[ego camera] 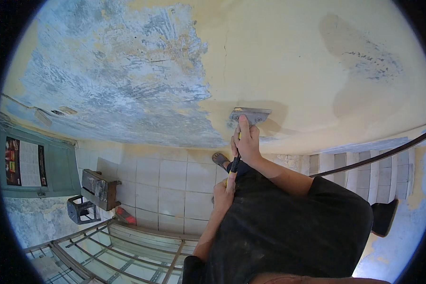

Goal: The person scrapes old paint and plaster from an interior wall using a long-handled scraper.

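Note:
A long-handled wall scraper (235,164) with a black and yellow handle is held in both my hands. My right hand (249,145) grips it close to the head, its thumb lying on the back of the metal blade holder (249,118). Lower down, my left hand (223,194) wraps the handle's rear end. The wide blade (252,110) is at the yellow painted wall (269,64); whether its edge touches cannot be told. A bit of yellow paint clings to the blade. Left of it, a large patch of the wall (127,71) shows scratched blue-grey and white beneath the paint.
A wooden bench (99,190) and a dark plastic stool (82,210) stand at the left by a green door (60,168). A glass-paned metal frame (142,245) runs along the lower left. Stairs (369,174) with a dark handrail (380,154) are at the right. The floor is tiled (170,181).

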### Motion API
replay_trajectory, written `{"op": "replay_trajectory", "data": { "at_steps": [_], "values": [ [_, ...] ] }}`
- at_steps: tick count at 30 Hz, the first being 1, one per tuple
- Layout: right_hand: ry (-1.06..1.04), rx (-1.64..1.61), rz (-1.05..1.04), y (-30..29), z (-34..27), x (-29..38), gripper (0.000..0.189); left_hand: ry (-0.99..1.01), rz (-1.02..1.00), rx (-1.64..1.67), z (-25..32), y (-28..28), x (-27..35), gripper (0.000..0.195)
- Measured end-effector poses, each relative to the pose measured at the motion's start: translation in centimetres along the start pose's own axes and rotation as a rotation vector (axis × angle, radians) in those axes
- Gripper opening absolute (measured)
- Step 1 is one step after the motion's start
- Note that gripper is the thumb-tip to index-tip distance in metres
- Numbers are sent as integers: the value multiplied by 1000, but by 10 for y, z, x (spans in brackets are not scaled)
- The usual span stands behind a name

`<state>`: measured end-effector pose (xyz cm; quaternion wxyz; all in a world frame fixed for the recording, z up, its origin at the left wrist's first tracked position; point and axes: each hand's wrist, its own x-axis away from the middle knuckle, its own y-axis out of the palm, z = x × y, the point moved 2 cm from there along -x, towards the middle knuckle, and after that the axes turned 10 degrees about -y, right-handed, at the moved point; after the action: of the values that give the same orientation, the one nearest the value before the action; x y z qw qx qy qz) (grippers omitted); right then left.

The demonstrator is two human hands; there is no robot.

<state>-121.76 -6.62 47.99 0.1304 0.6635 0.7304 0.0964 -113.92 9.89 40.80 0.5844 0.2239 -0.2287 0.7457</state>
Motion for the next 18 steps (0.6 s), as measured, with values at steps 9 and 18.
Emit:
{"op": "replay_trajectory", "data": {
  "at_steps": [9,18],
  "values": [
    [81,9,30,-16,36,5,55,-20,-94,20,-41,9,-33,66],
    [345,-64,10,-12,20,-2,41,-70,-45,10,-46,12,-45,70]
  ]
}}
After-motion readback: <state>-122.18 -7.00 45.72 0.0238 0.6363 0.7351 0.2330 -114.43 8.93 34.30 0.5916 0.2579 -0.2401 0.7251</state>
